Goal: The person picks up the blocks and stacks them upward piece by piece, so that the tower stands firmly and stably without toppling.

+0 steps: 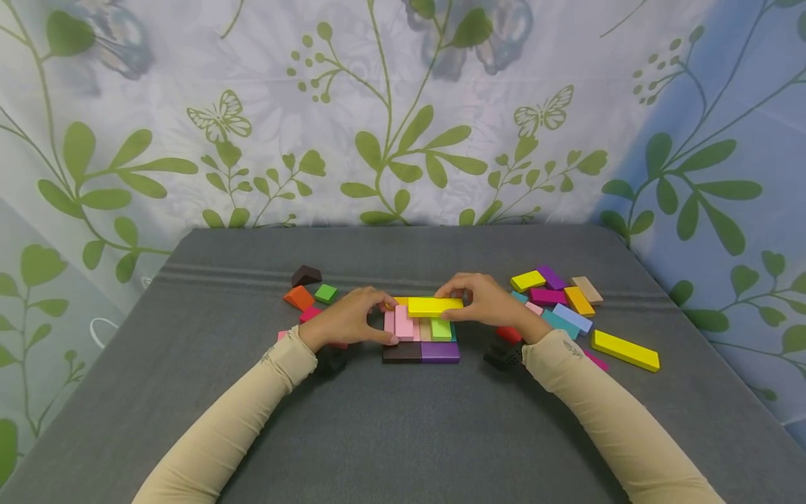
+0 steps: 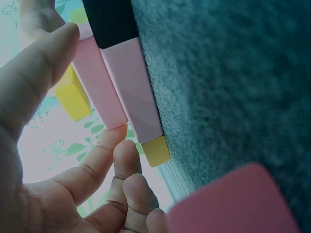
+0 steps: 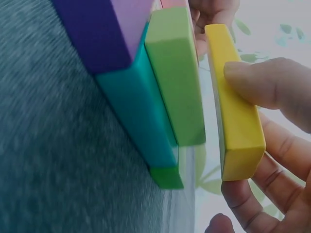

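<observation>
Above a low block layout, my right hand (image 1: 481,299) pinches a long yellow block (image 1: 434,306) between thumb and fingers. In the right wrist view, the yellow block (image 3: 235,107) has a gap between it and the light green block (image 3: 176,73). My left hand (image 1: 352,318) spans a pink block (image 1: 404,323) lengthwise, with the thumb at its near end and a fingertip at its far end. This pink block (image 2: 99,82) lies on a lower layer that includes another pink block (image 2: 133,87). A dark block (image 1: 401,353) and a purple block (image 1: 439,352) form the near edge.
Loose blocks lie left of the layout, including an orange one (image 1: 299,297) and a small green one (image 1: 325,293). More are scattered at right, among them a long yellow block (image 1: 625,351) and a magenta block (image 1: 548,297). A patterned curtain (image 1: 403,140) hangs behind the grey table (image 1: 403,434).
</observation>
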{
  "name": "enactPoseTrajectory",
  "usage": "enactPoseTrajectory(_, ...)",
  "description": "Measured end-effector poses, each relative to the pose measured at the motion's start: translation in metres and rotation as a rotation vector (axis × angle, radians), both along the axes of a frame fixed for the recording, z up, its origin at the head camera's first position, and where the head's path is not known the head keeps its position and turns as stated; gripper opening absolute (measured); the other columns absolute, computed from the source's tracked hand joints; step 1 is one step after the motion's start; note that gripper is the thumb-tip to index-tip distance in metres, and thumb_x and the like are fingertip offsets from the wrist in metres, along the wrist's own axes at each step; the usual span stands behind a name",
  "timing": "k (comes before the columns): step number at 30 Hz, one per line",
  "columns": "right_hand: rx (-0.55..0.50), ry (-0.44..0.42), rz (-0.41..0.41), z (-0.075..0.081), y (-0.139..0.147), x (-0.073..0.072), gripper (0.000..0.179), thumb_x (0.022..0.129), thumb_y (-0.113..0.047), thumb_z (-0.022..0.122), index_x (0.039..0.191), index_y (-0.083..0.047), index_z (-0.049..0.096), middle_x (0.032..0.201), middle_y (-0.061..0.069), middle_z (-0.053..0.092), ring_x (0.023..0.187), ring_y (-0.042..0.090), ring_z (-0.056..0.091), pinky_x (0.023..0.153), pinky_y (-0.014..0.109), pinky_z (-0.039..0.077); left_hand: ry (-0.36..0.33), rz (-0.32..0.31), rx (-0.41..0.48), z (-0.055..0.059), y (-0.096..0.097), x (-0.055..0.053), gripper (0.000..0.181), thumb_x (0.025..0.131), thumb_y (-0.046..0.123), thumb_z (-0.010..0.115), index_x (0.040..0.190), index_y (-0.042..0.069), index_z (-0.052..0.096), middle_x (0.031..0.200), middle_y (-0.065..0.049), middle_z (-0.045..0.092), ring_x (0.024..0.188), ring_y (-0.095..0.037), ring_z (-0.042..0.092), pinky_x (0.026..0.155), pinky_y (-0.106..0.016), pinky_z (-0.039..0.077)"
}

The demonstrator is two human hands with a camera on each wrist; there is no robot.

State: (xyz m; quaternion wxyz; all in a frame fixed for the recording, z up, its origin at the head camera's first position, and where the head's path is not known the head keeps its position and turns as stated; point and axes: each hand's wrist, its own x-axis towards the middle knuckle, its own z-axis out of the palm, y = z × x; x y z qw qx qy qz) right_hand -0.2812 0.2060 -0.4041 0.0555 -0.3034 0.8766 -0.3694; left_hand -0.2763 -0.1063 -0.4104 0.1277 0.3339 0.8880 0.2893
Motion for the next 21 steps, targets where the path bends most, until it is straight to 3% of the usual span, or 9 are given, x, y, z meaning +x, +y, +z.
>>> enactPoseTrajectory(12, -0.020, -0.026, 0.048, -0.002, -0.019, -0.005, 0.031, 0.092, -0.013, 0.088, 0.120, -0.001, 0.079, 0.105, 0.007, 0.072, 0.091, 0.024, 0.059, 0.079, 0.036, 0.053, 0.019, -0.013, 0.009, 0.001, -0.001, 0.001, 0.063, 0.090, 0.033, 0.090, 0.138, -0.002, 0.067, 0.126, -0.013, 0.066, 0.120, -0.032, 0.058, 0.111, -0.053, 0.046)
enactPoseTrajectory(21, -0.012, -0.033, 0.036, -0.003, -0.023, -0.006, 0.032, 0.091, -0.014, 0.088, 0.118, -0.002, 0.079, 0.106, 0.007, 0.073, 0.092, 0.023, 0.059, 0.079, 0.037, 0.053, 0.022, -0.010, 0.001, 0.000, -0.001, -0.001, 0.068, 0.090, 0.033, 0.090, 0.140, -0.004, 0.065, 0.125, -0.014, 0.066, 0.119, -0.032, 0.058, 0.109, -0.052, 0.047)
